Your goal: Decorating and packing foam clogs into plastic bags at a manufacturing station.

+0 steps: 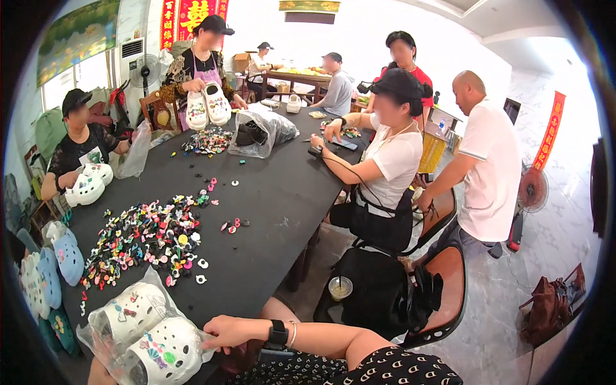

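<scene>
A pair of white clogs (168,353) with colourful shoe charms sits inside a transparent plastic bag (96,333) at the near left edge of the table. My right hand (230,332) is closed on the bag's right edge, beside the nearer clog. Only a small part of my left hand (99,373) shows at the lower left, under the bag; its fingers are hidden. Just beyond the bag lies a big heap of mixed shoe charms (144,240) on the black table (256,269).
More clogs (67,256) hang or stand along the left edge. Across the table, people handle white clogs (90,184) near a smaller charm pile (206,141) and a plastic bag (263,133). To my right are chairs (446,289) and a drink cup (340,288).
</scene>
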Available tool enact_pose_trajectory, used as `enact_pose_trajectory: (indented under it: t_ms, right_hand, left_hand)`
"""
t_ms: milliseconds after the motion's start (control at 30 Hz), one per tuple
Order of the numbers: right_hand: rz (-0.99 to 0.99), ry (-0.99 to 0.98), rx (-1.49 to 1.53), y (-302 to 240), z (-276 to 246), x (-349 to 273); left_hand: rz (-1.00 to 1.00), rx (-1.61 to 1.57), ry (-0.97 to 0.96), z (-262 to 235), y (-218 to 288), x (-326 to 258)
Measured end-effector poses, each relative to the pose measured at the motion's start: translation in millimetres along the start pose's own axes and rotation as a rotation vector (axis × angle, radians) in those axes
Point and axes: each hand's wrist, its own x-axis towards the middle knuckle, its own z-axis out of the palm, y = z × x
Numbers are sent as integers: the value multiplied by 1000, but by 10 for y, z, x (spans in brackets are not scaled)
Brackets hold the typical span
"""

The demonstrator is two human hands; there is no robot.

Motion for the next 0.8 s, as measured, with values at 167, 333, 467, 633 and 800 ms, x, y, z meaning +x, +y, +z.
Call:
enact_pose_trajectory:
  t_ms: [167, 333, 467, 633, 800]
  right_hand:
    - [-88, 71, 4, 61, 12, 137]
    - [-139, 181, 40, 130, -8, 217]
    - [-221, 219, -60, 92, 55, 315]
    - [-216, 224, -39, 61, 49, 253]
    - [-157, 207, -33, 42, -24, 175]
  left_hand:
    - [-11, 131, 104, -16, -39, 28]
    - [262, 455, 303, 88, -72, 107]
    - [331, 637, 639, 345, -250, 547]
    - [-58, -80, 484, 285, 77, 706]
    - [131, 797, 593, 407, -576, 638]
